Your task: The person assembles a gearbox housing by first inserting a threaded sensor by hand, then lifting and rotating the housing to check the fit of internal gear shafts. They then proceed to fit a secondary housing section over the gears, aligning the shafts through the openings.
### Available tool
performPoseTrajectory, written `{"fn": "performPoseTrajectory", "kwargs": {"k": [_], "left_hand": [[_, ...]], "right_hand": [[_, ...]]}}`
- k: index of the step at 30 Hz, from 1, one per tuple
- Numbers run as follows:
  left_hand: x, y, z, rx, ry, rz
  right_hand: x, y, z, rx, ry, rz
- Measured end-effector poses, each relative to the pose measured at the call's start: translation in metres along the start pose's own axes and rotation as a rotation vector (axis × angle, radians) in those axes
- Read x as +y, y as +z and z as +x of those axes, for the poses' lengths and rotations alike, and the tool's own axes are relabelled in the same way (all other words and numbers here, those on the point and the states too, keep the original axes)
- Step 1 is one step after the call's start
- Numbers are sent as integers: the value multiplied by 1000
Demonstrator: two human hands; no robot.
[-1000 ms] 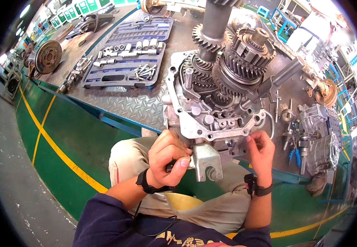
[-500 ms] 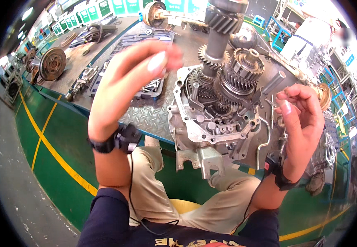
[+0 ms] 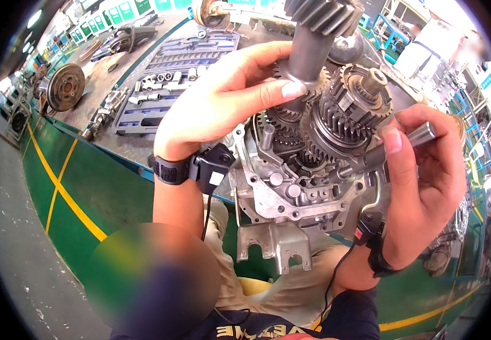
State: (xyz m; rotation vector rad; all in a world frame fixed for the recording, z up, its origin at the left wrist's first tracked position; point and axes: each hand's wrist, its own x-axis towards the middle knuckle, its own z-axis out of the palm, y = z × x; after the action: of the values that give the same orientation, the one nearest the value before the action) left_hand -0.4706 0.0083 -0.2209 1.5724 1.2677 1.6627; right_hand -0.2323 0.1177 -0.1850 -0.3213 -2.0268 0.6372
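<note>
My left hand [image 3: 228, 99] is wrapped round a tall gear shaft [image 3: 308, 59], its thumb in front just above a lower gear and its fingers going behind. The shaft stands tilted in an open gearbox housing [image 3: 262, 198] of bare metal, with a large helical gear [image 3: 325, 14] at its top. To its right a second shaft with a stack of gears [image 3: 342, 124] stands upright in the housing. My right hand [image 3: 427, 164] is closed on a smooth metal shift rod [image 3: 424, 133], thumb on the near side. Its fingertips behind the rod are partly hidden.
Left of the gearbox lies a tool case [image 3: 172, 54] with sockets [image 3: 158, 82] on the metal-topped bench. A rusty brake drum [image 3: 67, 88] stands farther left. A metal bracket [image 3: 274, 241] juts from the housing towards my knees. Another person [image 3: 427, 48] is at the back right.
My left hand has moved right and closed round the tall gear shaft. My right hand has closed on the shift rod, which stood beside it. The view has shifted slightly.
</note>
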Motion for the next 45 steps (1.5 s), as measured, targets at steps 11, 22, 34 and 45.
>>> {"fn": "performPoseTrajectory", "kwargs": {"k": [11,22,34,45], "left_hand": [[3,15,5,153,4,38],[1,32,-5,256,203,333],[17,34,-16,184,354,550],[13,26,-10,83,150,270]], "right_hand": [[10,6,3,35,-97,76],[21,12,3,163,-73,22],[23,15,-3,41,-54,81],[24,16,0,66,42,134]]}}
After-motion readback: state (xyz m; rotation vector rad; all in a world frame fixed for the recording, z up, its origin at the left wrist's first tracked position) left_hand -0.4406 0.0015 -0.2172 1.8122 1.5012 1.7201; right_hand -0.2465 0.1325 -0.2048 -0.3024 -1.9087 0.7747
